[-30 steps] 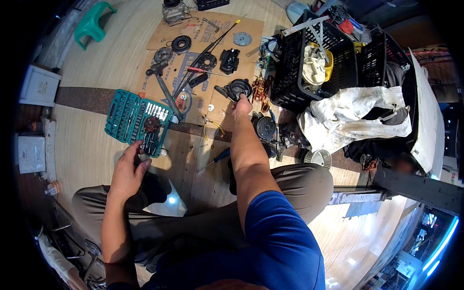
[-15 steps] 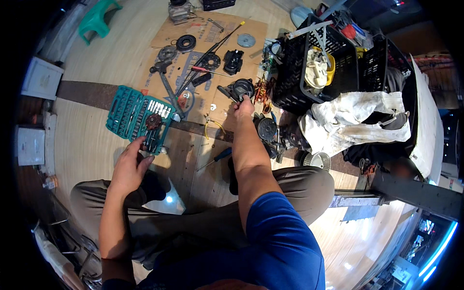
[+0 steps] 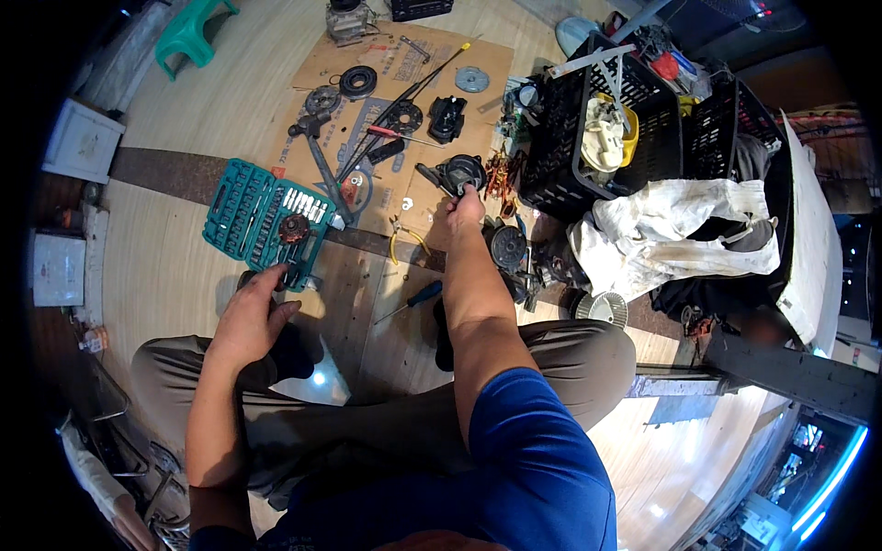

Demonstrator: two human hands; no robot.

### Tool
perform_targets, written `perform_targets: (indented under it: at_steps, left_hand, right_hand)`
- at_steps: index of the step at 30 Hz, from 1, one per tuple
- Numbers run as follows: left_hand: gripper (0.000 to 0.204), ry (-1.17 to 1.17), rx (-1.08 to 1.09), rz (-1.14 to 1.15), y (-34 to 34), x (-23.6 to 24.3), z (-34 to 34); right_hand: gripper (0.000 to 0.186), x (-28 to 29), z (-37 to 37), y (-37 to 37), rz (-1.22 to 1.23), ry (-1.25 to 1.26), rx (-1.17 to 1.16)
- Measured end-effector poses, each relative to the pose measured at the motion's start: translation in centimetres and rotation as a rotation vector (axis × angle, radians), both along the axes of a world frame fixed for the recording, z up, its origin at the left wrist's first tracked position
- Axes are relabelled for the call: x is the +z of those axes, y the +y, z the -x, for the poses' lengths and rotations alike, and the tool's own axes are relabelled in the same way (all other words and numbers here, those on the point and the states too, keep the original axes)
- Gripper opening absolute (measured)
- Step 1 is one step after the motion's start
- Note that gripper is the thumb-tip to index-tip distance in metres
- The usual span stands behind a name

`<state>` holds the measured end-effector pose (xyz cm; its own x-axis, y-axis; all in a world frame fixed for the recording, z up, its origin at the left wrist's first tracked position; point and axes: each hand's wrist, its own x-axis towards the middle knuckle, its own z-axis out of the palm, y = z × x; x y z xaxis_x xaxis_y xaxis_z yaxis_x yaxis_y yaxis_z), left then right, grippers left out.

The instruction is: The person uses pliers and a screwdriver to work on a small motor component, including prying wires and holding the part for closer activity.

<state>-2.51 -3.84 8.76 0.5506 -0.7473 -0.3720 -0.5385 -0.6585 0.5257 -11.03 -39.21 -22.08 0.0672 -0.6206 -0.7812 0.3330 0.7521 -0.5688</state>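
My right hand [image 3: 466, 211] reaches forward and has its fingers closed on the near edge of a round black machine part [image 3: 462, 171], which rests on the flattened cardboard [image 3: 424, 197]. Just in front of my left knee, my left hand [image 3: 246, 321] hovers with thumb and fingers apart, and nothing shows in it. Its fingertips are by the near edge of an open teal socket set case [image 3: 218, 225]. Silver sockets [image 3: 303, 200] line that case, and a round reddish-brown part [image 3: 293, 228] lies on top of it.
Yellow-handled pliers [image 3: 397, 241], a blue-handled screwdriver [image 3: 423, 295] and a hammer-like tool [image 3: 322, 163] lie about the floor and cardboard. To the right stand a black crate [image 3: 562, 174] and a stained white cloth [image 3: 643, 230]. A green stool [image 3: 186, 37] is far left.
My left hand has shifted slightly down and right, a little away from the socket case. My right hand stays at the round black part. The whole view has tilted slightly.
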Motion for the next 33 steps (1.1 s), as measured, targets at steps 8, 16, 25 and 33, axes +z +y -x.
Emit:
perform_targets:
  at_steps: [8, 16, 25, 33]
  left_hand:
    - [0.051, 0.019, 0.0, -0.033, 0.1, -0.1, 0.0]
    - [0.05, 0.018, -0.017, -0.017, 0.3, -0.5, -0.1]
    - [0.05, 0.008, -0.022, -0.041, 0.2, -0.2, -0.1]
    - [0.052, 0.009, -0.024, -0.051, 0.3, -0.3, -0.2]
  right_hand:
    - [0.02, 1.3, -0.2, 0.7, -0.05, -0.013, 0.007]
    - [0.021, 1.1, -0.2, 0.6, -0.075, -0.039, -0.009]
    - [0.02, 1.5, -0.3, 1.1, -0.103, -0.007, 0.026]
    - [0.019, 0.3, -0.5, 1.0, -0.066, -0.03, 0.045]
